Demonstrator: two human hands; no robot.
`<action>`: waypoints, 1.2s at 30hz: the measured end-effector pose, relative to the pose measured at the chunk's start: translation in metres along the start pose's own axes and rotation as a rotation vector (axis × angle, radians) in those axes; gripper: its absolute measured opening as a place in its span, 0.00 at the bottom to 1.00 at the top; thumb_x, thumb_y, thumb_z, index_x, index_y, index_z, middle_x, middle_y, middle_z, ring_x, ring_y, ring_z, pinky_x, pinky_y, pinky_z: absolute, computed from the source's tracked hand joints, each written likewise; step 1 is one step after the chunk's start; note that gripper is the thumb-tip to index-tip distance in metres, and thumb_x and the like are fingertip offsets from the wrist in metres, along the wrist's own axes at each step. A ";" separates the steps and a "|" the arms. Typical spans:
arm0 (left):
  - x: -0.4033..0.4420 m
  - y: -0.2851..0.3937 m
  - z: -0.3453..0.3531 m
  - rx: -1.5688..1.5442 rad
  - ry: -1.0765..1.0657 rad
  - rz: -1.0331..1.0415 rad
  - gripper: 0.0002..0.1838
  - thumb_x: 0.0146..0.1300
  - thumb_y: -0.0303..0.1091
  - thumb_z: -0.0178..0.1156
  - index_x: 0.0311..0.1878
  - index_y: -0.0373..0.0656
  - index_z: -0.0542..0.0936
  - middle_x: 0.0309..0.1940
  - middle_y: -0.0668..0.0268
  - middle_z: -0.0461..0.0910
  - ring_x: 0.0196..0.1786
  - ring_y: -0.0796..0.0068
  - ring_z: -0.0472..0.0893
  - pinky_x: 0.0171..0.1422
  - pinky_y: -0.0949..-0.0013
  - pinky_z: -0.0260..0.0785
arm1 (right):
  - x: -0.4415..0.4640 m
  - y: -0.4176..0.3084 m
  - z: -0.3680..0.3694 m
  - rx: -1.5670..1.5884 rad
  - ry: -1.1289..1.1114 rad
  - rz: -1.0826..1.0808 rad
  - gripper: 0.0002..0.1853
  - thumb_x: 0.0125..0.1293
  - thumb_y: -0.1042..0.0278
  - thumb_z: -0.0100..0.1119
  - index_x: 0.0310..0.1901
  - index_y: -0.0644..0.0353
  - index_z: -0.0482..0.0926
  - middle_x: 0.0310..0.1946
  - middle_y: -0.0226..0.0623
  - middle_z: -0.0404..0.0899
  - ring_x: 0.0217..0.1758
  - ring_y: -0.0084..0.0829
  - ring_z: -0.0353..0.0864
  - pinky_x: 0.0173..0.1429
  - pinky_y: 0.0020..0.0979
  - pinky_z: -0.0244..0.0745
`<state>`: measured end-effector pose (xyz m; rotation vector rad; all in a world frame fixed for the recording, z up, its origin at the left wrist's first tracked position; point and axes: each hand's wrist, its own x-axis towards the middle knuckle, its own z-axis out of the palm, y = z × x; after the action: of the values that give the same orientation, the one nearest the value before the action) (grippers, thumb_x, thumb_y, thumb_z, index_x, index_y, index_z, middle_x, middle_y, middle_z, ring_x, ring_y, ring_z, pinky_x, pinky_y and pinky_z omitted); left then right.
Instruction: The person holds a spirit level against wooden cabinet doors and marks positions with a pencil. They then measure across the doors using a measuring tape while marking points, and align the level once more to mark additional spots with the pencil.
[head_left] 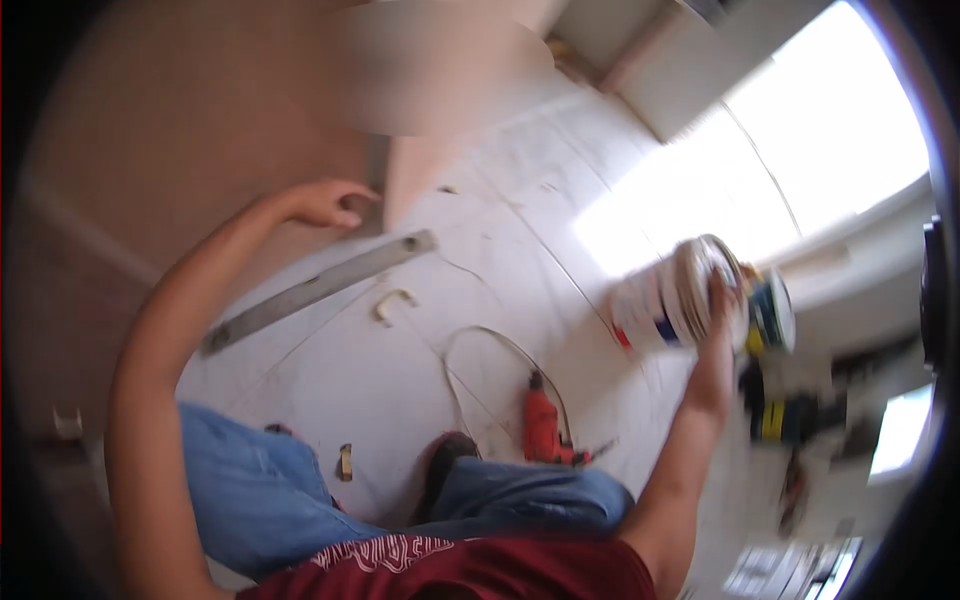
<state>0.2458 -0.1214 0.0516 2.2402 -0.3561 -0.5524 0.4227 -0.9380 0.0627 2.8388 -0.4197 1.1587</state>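
At the right, my right hand (724,300) reaches to the top end of a white bucket (650,305); its fingers are blurred against the rim. A dark green container (772,312) with a pale lid is just beyond the bucket. On the left side my left hand (335,203) hovers beside a brown panel, fingers curved and apart, holding nothing. Below it a long grey bar (320,290) lies on the tiled floor, and a cream C-shaped piece (394,306) sits near the bar.
A red power drill (543,425) and its cord lie on the floor by my right leg. A small brass-coloured piece (346,462) is between my legs. The large brown panel (200,120) stands at the left. Dark green equipment (790,418) is at the right.
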 end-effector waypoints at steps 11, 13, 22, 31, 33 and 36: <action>-0.012 0.072 0.003 0.042 -0.045 -0.069 0.34 0.61 0.39 0.62 0.72 0.48 0.67 0.53 0.57 0.81 0.57 0.66 0.78 0.63 0.65 0.68 | 0.028 -0.008 -0.031 0.050 0.326 -0.047 0.32 0.55 0.42 0.71 0.43 0.69 0.79 0.38 0.53 0.81 0.40 0.48 0.82 0.48 0.43 0.77; -0.003 0.080 0.001 0.090 -0.031 -0.060 0.37 0.61 0.42 0.62 0.74 0.47 0.64 0.54 0.56 0.80 0.59 0.65 0.78 0.63 0.64 0.68 | 0.034 -0.041 -0.068 0.202 0.282 -0.022 0.30 0.57 0.45 0.70 0.43 0.69 0.78 0.38 0.51 0.81 0.37 0.44 0.82 0.45 0.40 0.78; 0.068 0.124 0.044 -0.728 0.094 0.361 0.58 0.57 0.75 0.56 0.77 0.42 0.51 0.62 0.48 0.71 0.64 0.55 0.73 0.66 0.55 0.70 | -0.080 -0.329 -0.235 1.030 -0.877 -0.583 0.20 0.57 0.68 0.70 0.48 0.63 0.75 0.40 0.40 0.81 0.41 0.30 0.84 0.41 0.29 0.78; 0.045 0.170 0.013 -1.308 0.185 0.469 0.31 0.70 0.61 0.52 0.59 0.41 0.73 0.56 0.59 0.75 0.58 0.69 0.75 0.54 0.63 0.77 | -0.062 -0.481 -0.268 1.191 -0.916 -0.558 0.15 0.64 0.64 0.62 0.45 0.69 0.79 0.35 0.38 0.80 0.39 0.25 0.80 0.41 0.26 0.76; 0.042 0.170 0.006 -1.290 0.214 0.498 0.32 0.70 0.61 0.52 0.60 0.41 0.72 0.58 0.58 0.73 0.60 0.68 0.73 0.56 0.61 0.77 | -0.043 -0.503 -0.260 1.160 -0.881 -0.730 0.14 0.65 0.65 0.61 0.44 0.68 0.80 0.35 0.36 0.81 0.38 0.23 0.79 0.41 0.26 0.75; 0.004 0.173 -0.012 -1.076 0.205 0.478 0.41 0.67 0.66 0.51 0.63 0.34 0.70 0.56 0.53 0.75 0.55 0.66 0.78 0.52 0.62 0.80 | -0.054 -0.520 -0.256 1.419 -0.700 -0.865 0.15 0.68 0.62 0.60 0.45 0.67 0.82 0.35 0.35 0.82 0.38 0.24 0.79 0.44 0.26 0.74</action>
<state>0.2425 -0.2282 0.1882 1.1016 -0.3522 -0.1645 0.3496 -0.3883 0.2399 3.4220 2.2169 0.1279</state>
